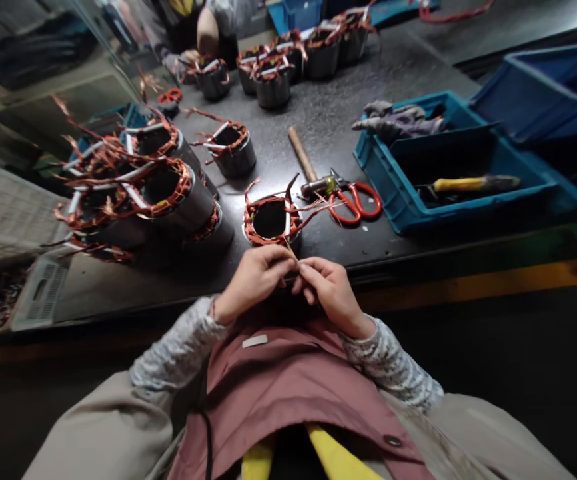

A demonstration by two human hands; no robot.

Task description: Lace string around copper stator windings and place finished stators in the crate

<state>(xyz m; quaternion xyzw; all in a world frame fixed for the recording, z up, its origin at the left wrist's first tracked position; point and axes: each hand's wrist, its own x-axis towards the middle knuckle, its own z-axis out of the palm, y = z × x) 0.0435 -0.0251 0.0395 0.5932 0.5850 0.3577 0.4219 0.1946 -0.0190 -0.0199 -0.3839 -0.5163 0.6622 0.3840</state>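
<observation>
A motor stator (293, 235) with copper windings and white sleeves stands upright at the table's front edge, just beyond my hands. My left hand (261, 275) is closed in a pinch on a thin wire (291, 250) at the stator's near side. My right hand (332, 290) pinches close beside it, fingertips almost touching the left ones; the thin wire runs between them. Whether the wire's other end joins the stator is hard to see. Copper leads (318, 208) stick out to the stator's right, over red-handled scissors (353, 205).
A wooden-handled hammer (302, 155) lies behind the scissors. Stacked stators (188, 203) stand at left, another (238, 157) behind. Blue bins (403, 217) at right hold gloves (401, 121) and a yellow-handled tool (461, 183). Across the table, a co-worker's hand (191, 59) touches a stator.
</observation>
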